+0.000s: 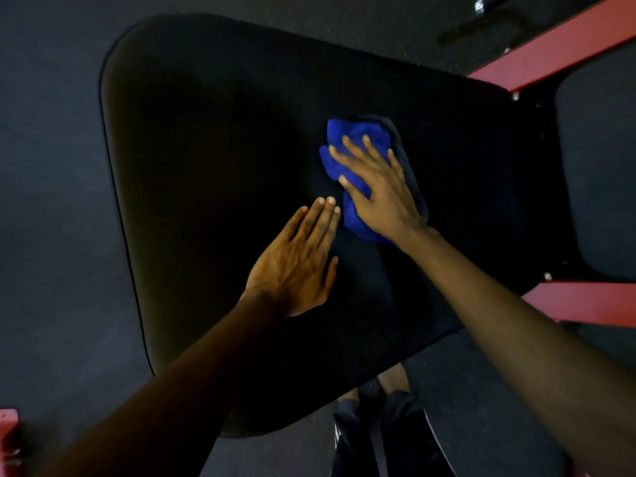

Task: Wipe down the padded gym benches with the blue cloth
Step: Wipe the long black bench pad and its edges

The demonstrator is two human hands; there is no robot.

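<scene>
- Your blue cloth point(358, 130) lies bunched on the black padded desk point(206, 149), a little right of its middle, towards the end where the red frame point(550, 53) joins.
- Your right hand point(378, 187) lies flat on top of the cloth with its fingers straight and spread and the thumb out to the side. It presses the cloth down and grasps nothing.
- Your left hand point(296, 263) rests palm-down on the bare pad just beside the cloth's near left edge. Its fingers are straight and close together, released. You cannot tell whether the fingertips touch the cloth.
- The desk has rounded corners and a thin seam along its left edge.
- Two red bars of the frame reach out from the desk's right end, one at the upper right and one at the lower right. A second dark pad point(602, 166) sits between them.
- Dark floor point(51, 166) surrounds the desk, and your legs point(378, 428) show below its near edge.
</scene>
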